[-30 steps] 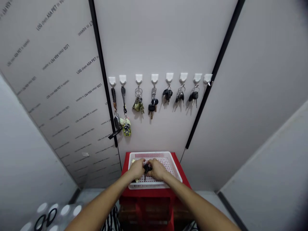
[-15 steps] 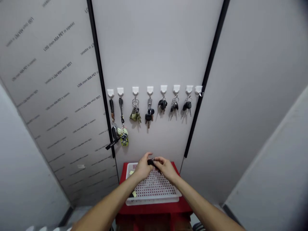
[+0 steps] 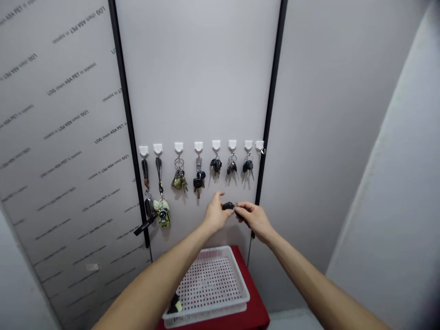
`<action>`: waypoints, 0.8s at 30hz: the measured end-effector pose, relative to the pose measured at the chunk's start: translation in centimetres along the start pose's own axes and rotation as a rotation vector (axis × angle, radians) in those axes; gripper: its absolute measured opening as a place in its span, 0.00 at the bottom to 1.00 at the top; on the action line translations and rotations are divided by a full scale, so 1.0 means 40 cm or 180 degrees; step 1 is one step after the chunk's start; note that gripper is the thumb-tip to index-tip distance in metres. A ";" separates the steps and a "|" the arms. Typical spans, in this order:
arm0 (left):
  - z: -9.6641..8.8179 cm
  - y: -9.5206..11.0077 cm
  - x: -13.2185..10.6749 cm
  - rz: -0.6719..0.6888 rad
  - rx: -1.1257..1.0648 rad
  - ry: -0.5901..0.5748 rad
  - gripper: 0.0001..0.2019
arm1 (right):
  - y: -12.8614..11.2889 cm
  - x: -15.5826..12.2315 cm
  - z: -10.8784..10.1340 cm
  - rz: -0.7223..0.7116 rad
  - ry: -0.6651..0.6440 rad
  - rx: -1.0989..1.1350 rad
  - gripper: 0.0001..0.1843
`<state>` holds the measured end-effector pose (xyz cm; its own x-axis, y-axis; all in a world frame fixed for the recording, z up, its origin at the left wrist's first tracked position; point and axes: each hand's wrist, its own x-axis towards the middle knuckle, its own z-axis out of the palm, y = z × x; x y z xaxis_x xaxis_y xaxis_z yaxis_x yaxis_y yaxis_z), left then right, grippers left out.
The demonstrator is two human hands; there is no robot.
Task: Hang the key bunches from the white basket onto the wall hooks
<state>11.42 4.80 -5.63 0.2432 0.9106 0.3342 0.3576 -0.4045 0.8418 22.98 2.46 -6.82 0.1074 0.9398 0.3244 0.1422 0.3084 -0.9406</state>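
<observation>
Between my two hands is a black key fob (image 3: 227,206) with a small metal ring at its right end. My left hand (image 3: 216,214) grips the fob's left side, with the index finger raised off it. My right hand (image 3: 253,218) pinches the ring end between thumb and fingers, and a dark part hangs under those fingers. Both hands are in front of the white panel, below a row of white hooks. Nearest above them hang bunches of keys (image 3: 232,168) and another bunch (image 3: 248,167). The rightmost hook (image 3: 260,146) carries nothing.
Left along the row hang a strap with a cartoon charm (image 3: 164,215), a strap with a black tag (image 3: 145,226), an olive-coloured key bunch (image 3: 179,181) and black keys (image 3: 198,181). A white perforated basket (image 3: 237,275) holding dark and yellowish items stands on a red stand (image 3: 256,300).
Both hands have risen from over the basket to the panel below the hooks, carrying the key fob. The view has shifted, so the hooks now appear lower and further left.
</observation>
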 end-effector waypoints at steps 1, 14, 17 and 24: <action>-0.001 0.017 0.011 -0.0050 -0.0210 0.0010 0.23 | -0.018 0.011 -0.016 -0.0086 -0.0003 0.0006 0.10; 0.016 0.187 0.080 0.0520 0.0166 -0.0187 0.11 | -0.222 0.176 -0.183 -0.0649 0.1273 0.0312 0.06; 0.021 0.193 0.075 0.0512 0.0260 -0.0176 0.12 | -0.241 0.205 -0.197 -0.0752 0.1429 0.0233 0.05; 0.011 0.175 0.072 0.0462 0.0308 -0.0208 0.12 | -0.240 0.249 -0.180 -0.0501 0.1458 0.0033 0.05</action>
<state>15.03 4.53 1.04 0.3556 0.8358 0.4183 0.3988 -0.5405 0.7408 29.76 7.81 6.18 0.5081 0.7208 0.4715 0.1820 0.4452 -0.8767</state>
